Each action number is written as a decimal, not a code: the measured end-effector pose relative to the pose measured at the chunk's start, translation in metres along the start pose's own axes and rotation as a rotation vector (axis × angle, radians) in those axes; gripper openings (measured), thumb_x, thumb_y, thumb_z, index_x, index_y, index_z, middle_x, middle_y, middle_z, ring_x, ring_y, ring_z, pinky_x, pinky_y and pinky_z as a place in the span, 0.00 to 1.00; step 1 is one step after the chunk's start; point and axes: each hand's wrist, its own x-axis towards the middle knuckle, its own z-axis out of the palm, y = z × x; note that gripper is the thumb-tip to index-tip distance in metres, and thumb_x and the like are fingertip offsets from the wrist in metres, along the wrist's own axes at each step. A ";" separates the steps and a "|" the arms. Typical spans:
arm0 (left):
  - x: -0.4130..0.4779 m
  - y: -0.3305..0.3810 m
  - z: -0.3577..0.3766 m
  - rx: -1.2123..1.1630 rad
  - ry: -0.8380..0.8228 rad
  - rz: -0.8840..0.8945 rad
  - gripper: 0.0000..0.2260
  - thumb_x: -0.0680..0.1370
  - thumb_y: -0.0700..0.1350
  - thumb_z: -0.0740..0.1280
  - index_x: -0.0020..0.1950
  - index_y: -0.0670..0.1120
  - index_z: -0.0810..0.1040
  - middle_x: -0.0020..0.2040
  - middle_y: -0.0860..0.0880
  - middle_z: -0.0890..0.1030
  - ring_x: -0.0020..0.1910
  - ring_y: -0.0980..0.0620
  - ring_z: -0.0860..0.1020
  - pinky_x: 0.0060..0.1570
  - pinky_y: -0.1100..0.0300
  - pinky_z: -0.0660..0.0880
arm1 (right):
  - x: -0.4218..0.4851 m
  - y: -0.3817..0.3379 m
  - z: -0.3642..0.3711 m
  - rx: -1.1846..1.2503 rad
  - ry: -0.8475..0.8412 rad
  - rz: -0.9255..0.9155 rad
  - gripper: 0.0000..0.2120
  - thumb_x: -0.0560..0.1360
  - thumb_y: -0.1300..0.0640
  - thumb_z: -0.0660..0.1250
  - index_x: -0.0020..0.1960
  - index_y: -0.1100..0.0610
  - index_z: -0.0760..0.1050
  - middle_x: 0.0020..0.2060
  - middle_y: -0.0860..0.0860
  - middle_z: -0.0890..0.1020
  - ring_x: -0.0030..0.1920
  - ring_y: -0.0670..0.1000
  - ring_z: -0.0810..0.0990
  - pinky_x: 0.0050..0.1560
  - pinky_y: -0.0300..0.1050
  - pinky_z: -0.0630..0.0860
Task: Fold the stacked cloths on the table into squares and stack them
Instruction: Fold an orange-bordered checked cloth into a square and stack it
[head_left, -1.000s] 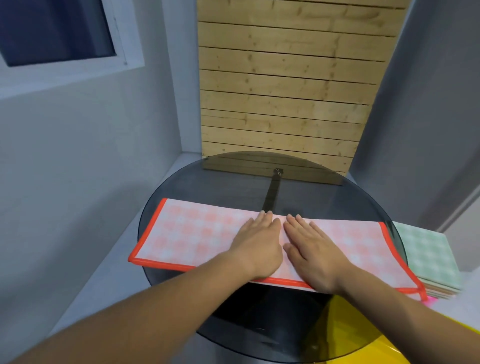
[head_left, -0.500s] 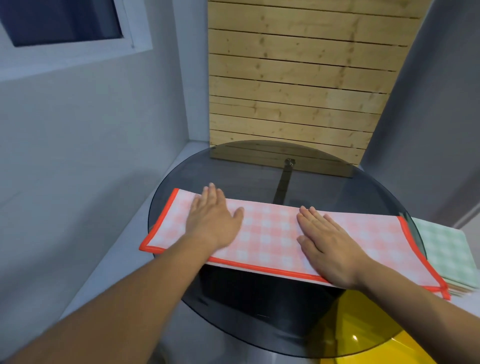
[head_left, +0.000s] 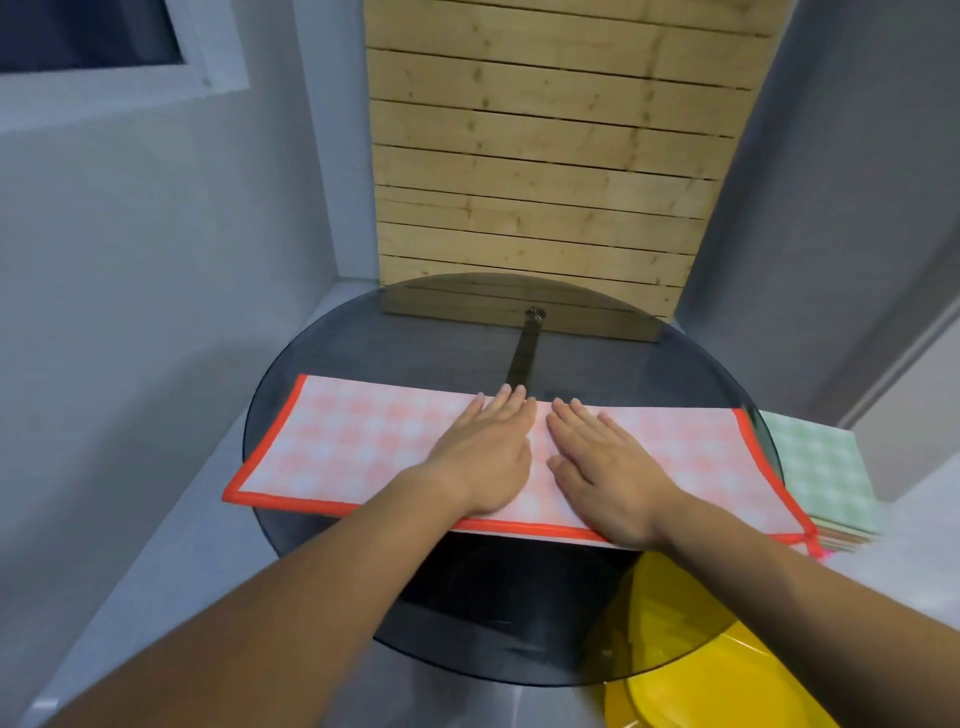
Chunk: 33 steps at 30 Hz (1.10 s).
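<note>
cloth (head_left: 363, 447) on table (head_left: 441, 338) | left hand (head_left: 483, 457), right hand (head_left: 602, 467) on cloth | stack (head_left: 826, 467) right of table

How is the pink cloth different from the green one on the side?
The pink cloth is a long strip with an orange-red edge; the green cloth is a smaller square. The pink cloth lies across the glass table under the left hand and right hand, both flat; the green cloth tops a stack at the right, untouched. Both are checked.

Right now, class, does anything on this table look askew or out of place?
The pink checked cloth lies flat, but its near left corner and right end stick out past the round glass table rim. Nothing looks spilled or damaged.
</note>
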 end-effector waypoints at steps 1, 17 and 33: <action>0.002 0.002 0.004 0.014 0.003 0.004 0.25 0.85 0.48 0.47 0.83 0.46 0.47 0.83 0.48 0.45 0.81 0.53 0.42 0.79 0.54 0.40 | 0.000 0.001 0.000 0.007 0.006 -0.005 0.28 0.84 0.43 0.42 0.81 0.51 0.45 0.80 0.46 0.45 0.79 0.45 0.40 0.78 0.45 0.39; -0.001 0.003 0.007 0.101 -0.047 -0.108 0.32 0.82 0.64 0.41 0.82 0.51 0.42 0.82 0.52 0.39 0.80 0.54 0.37 0.79 0.50 0.40 | -0.026 0.105 -0.012 -0.003 -0.008 0.284 0.33 0.82 0.37 0.40 0.81 0.54 0.43 0.80 0.49 0.43 0.79 0.49 0.40 0.78 0.49 0.42; -0.004 0.016 -0.010 -0.094 -0.087 -0.689 0.29 0.83 0.56 0.48 0.82 0.54 0.42 0.82 0.45 0.37 0.80 0.43 0.35 0.72 0.30 0.37 | -0.058 -0.021 -0.018 0.080 0.149 -0.121 0.21 0.80 0.42 0.54 0.59 0.54 0.76 0.61 0.54 0.78 0.65 0.56 0.73 0.67 0.53 0.68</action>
